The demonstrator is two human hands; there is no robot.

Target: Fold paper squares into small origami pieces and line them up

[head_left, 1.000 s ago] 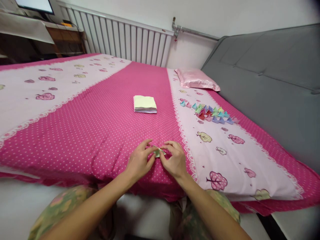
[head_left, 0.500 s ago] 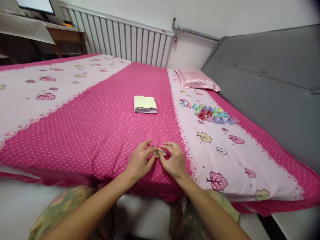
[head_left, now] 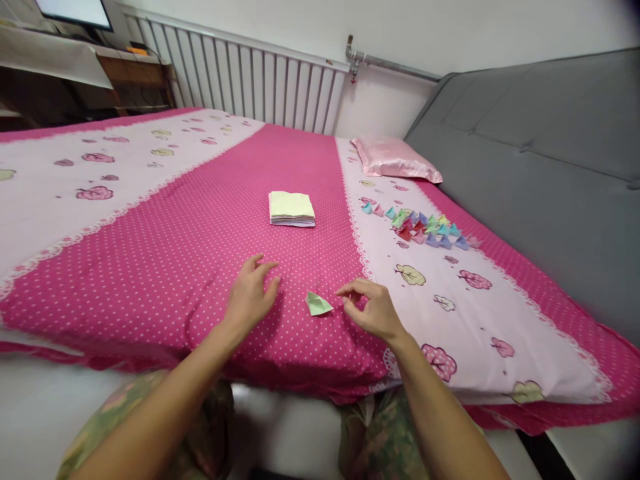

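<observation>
A small light-green folded paper boat [head_left: 319, 305] rests on the pink dotted bedspread [head_left: 210, 267] near the bed's front edge. To its left, my left hand [head_left: 251, 291] is open, fingers apart, touching no paper. My right hand [head_left: 369, 305] is just right of the boat, its thumb and fingers apart with nothing between them. Farther back lies a stack of square paper [head_left: 291, 209] with a pale yellow sheet on top.
Several colourful paper boats [head_left: 430, 229] stand in a cluster on the white band at the right. Behind them are a pink pillow [head_left: 395, 160] and a grey headboard [head_left: 540, 167]. A white radiator [head_left: 240, 73] runs along the wall. A desk with a monitor [head_left: 75, 13] is at the far left.
Both hands have let go of the green paper boat and moved apart, the left to the left and the right to the right. The boat stays on the bedspread.
</observation>
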